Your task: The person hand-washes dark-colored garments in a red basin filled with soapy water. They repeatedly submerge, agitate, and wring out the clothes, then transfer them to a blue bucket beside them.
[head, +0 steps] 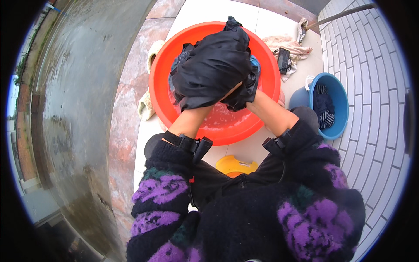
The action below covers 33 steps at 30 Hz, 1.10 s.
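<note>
A wet black garment (212,67) is bunched over a round red plastic basin (270,82) in front of me. My left hand (231,91) is mostly wrapped in its folds; only a strip of skin shows. My right hand is hidden under the cloth as well, with the bare wrist (258,101) coming out at its lower right. How the covered fingers are set cannot be seen. Sudsy water (222,118) lies in the basin below my wrists. Darker and blue cloth (254,62) shows beneath the garment.
A blue bucket (343,108) with dark and striped clothes stands right, by a white brick wall (370,82). Near it a black phone-like device (283,60) lies on pink cloth (291,46). Pale slippers (145,106) sit left of the basin. A yellow plastic stool (234,165) is beneath me.
</note>
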Motion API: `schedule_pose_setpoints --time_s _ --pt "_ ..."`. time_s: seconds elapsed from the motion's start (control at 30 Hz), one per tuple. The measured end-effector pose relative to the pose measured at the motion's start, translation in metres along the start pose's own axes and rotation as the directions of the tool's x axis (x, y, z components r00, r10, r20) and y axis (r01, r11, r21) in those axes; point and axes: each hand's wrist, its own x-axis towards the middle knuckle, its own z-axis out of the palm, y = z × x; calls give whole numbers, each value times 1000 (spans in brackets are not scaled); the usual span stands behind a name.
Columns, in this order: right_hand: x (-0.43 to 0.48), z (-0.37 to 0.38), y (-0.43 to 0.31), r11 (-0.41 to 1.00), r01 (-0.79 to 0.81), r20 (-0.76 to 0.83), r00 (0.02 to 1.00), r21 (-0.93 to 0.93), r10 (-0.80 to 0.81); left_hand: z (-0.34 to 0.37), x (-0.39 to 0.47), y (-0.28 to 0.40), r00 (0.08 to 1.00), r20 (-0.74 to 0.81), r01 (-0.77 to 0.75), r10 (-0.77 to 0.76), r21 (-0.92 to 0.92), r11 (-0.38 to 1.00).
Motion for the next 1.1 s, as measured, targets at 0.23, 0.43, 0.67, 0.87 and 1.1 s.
schedule_pose_setpoints --time_s 0.23,0.43,0.67,0.87,1.1 --pt "-16 -21 -46 764 -262 -334 940 -590 65 -65 22 5 968 251 101 14 -438 893" --pt "-33 -43 -65 296 261 149 924 -919 -352 -112 55 52 844 531 529 -72 -804 272" --pt "-56 11 -35 321 519 361 823 -792 -439 -151 83 118 892 444 427 83 -889 167" --pt "-114 40 -52 184 728 493 605 -660 -625 -135 122 169 787 550 447 279 -820 357" --pt "-210 17 -154 -712 379 801 171 -591 -574 -43 129 241 724 515 -337 459 -316 887"
